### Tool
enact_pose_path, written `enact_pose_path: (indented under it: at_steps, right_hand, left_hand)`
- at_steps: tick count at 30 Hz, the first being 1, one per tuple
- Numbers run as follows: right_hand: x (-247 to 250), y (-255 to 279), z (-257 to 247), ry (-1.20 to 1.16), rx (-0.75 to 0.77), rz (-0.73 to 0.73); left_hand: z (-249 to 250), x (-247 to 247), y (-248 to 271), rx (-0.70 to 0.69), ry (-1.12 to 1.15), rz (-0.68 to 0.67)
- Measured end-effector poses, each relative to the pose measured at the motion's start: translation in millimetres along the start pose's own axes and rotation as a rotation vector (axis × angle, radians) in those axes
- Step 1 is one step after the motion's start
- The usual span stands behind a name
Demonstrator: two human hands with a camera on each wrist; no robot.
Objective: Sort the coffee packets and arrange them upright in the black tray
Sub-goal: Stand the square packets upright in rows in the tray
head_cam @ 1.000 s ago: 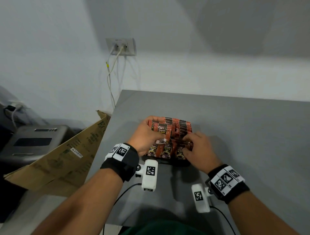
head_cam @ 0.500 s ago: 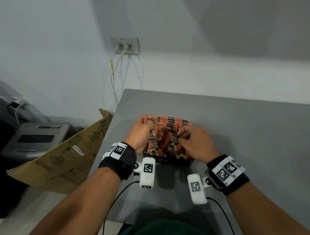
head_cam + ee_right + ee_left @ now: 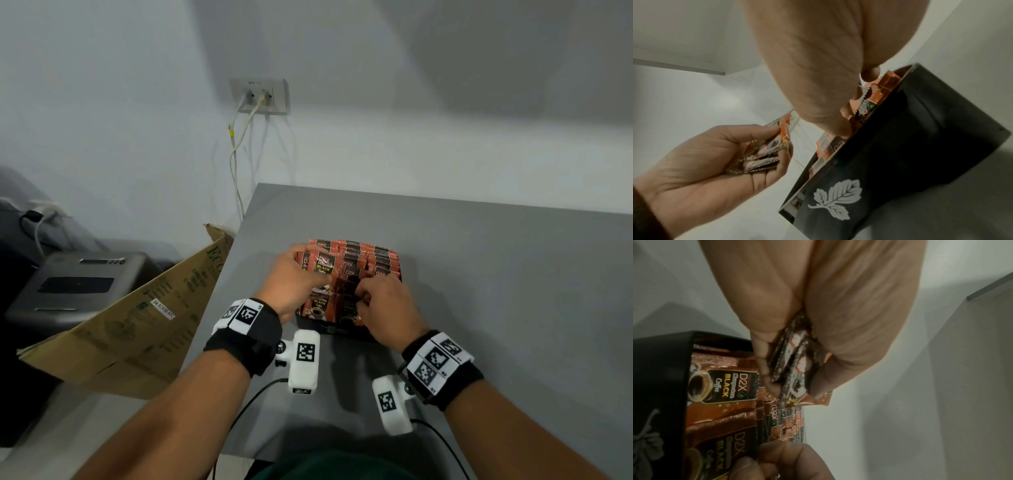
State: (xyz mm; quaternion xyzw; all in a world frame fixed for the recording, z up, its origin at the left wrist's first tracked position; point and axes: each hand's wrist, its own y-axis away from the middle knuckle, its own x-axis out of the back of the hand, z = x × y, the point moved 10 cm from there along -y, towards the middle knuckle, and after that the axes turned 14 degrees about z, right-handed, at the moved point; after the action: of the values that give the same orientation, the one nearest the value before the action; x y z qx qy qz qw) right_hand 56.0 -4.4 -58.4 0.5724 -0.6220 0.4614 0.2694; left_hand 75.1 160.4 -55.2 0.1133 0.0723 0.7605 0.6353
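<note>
Head view: black tray [image 3: 337, 331] on grey table [image 3: 479, 274], packets [image 3: 363, 260] upright inside, both hands over it. Left wrist view: left hand [image 3: 818, 305] fingers pinch a packet bundle [image 3: 795, 356]. Right wrist view: right hand [image 3: 818, 65] fingertips curled onto tray packets; white leaf print [image 3: 836, 199] on tray wall.

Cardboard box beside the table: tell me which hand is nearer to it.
Left. The left hand grips packets at the tray's left end, the side facing the cardboard box; the right hand works at the tray's right part, farther away.
</note>
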Motion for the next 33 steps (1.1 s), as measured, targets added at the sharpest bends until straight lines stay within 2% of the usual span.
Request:
enact_pose_path:
  at_steps: [3, 7, 9, 11, 14, 16, 21, 23, 26, 33]
  right_hand:
    - [6.2, 1.1, 1.9, -0.039, -0.022, 0.014]
    - [39.6, -7.8, 3.8, -0.428, -0.241, 0.096]
    - [49.3, -13.3, -7.2, -0.584, -0.277, 0.065]
    - [56.2, -18.0, -16.5, -0.642, -0.267, 0.044]
    - [69.0, -24.4, -7.1, -0.593, -0.267, 0.079]
    - [76.2, -25.6, 5.7, -0.573, -0.277, 0.067]
    - [54.4, -8.2, 17.3, -0.248, -0.169, -0.176]
    - [40.9, -0.4, 20.7, -0.183, -0.155, -0.244]
    - [29.1, 4.8, 24.9, -0.132, -0.147, -0.263]
    - [20.4, 9.3, 29.7, -0.053, -0.076, -0.140]
  left_hand:
    - [-0.2, -3.3, 1.6, -0.012, -0.012, -0.015]
    - [4.4, -11.5, 7.8, -0.017, 0.023, -0.064]
    - [10.1, -23.1, 13.9, -0.034, 0.043, -0.140]
    - [15.3, -33.8, 19.2, -0.049, 0.066, -0.197]
    - [17.2, -35.8, 18.2, -0.015, 0.085, -0.180]
    - [13.4, -26.7, 13.3, 0.058, 0.125, -0.128]
    - [0.4, -15.3, 6.4, 0.175, 0.173, -0.094]
    - [-1.6, -16.3, 6.8, 0.166, 0.141, -0.092]
    - [-1.7, -15.3, 5.6, 0.098, 0.061, -0.078]
    - [-1.5, -10.6, 1.7, -0.018, -0.066, -0.039]
